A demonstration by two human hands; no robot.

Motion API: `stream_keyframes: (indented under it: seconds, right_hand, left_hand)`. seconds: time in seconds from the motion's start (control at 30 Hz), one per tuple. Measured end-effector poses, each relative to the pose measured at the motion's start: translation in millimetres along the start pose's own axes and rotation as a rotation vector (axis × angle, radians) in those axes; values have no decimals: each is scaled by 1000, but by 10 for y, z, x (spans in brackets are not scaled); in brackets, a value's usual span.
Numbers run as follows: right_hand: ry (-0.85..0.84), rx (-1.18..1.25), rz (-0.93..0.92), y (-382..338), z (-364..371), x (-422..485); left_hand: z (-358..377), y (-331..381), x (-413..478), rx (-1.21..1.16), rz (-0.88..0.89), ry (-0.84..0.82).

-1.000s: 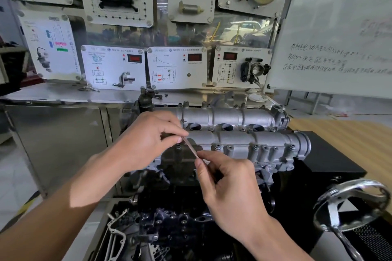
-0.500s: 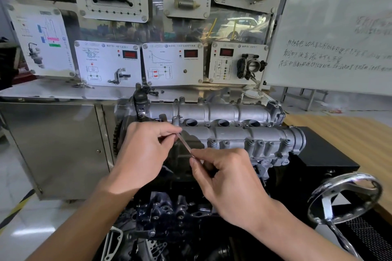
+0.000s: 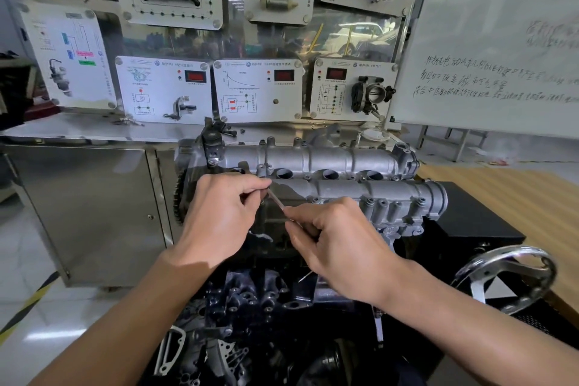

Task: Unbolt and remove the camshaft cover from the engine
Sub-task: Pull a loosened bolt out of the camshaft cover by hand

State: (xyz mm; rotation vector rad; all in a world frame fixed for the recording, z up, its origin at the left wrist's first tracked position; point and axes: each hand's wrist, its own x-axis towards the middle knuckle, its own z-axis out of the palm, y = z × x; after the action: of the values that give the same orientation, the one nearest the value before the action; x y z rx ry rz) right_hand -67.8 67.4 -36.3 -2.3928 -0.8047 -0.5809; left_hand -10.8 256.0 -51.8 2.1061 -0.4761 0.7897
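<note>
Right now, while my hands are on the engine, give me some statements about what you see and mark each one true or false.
1. The left hand and the right hand both pinch one thin metal rod. True.
2. The camshaft cover sits on the engine. True.
3. The chrome handwheel is to the left of both hands. False: it is at the right, beside the right forearm.
4. The whiteboard is blank. False: it carries lines of handwriting.
</note>
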Motion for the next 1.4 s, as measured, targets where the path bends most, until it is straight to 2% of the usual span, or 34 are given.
stream_keyframes:
  seconds: [0.13, 0.47, 0.77, 0.87, 1.2, 1.4]
  right_hand:
    - [-52, 19, 18, 174, -153, 36]
    - [-289, -180, -228, 413, -554, 633]
    - [-246, -115, -262, 526, -396, 613]
    - [-284, -108, -277, 546, -407, 650]
    - [-322, -177, -377, 550, -459, 686]
    - [-383, -362, -356, 655, -461, 961]
  left_hand:
    - [-9, 28, -1, 39, 34, -2]
    - [-20, 26, -10, 69, 31, 20]
    - [6, -26, -25, 52, 71, 32]
    - [16, -64, -47, 30, 102, 34]
    - [76, -91, -95, 45, 168, 95]
    - [88, -46, -125, 54, 160, 112]
